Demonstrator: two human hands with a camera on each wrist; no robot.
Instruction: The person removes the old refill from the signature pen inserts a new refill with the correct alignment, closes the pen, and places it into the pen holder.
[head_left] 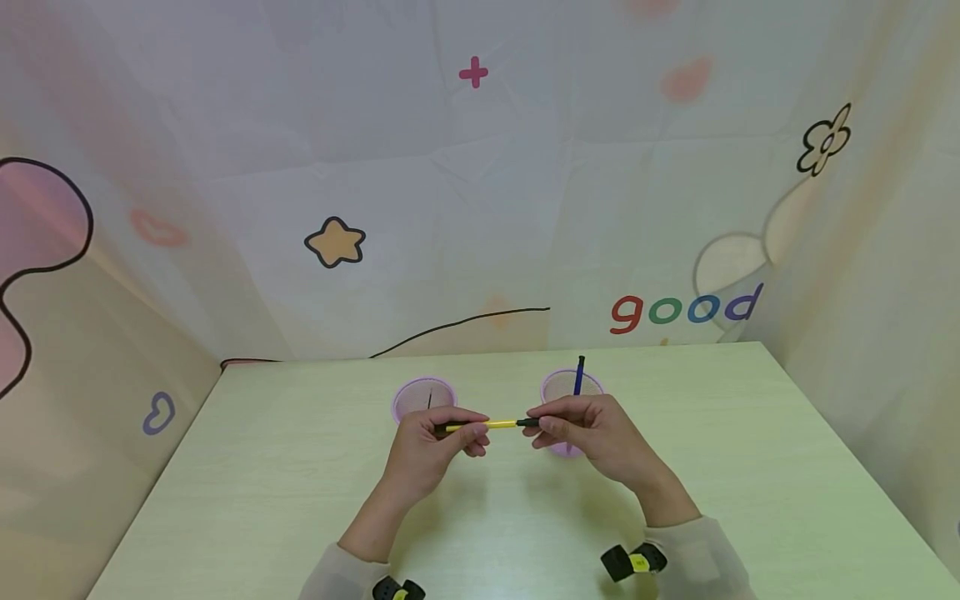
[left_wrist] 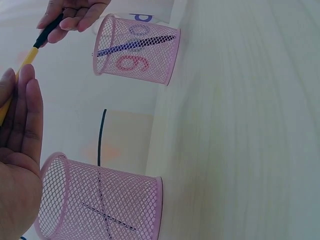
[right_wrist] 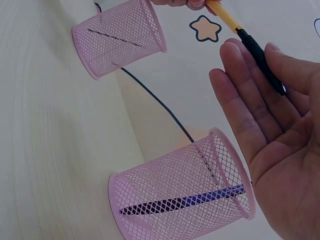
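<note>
Head view, toward six o'clock: the pen (head_left: 502, 424) should handle light and stiff, best pinched at its black section. Slim and yellow-barrelled with dark ends, it bridges both hands: the left hand (head_left: 427, 450) pinches its nine-o'clock part, the right hand (head_left: 596, 429) its three-o'clock end.

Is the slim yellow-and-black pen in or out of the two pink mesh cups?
Out: left hand and right hand hold the yellow-and-black pen in midair, outside both.
</note>
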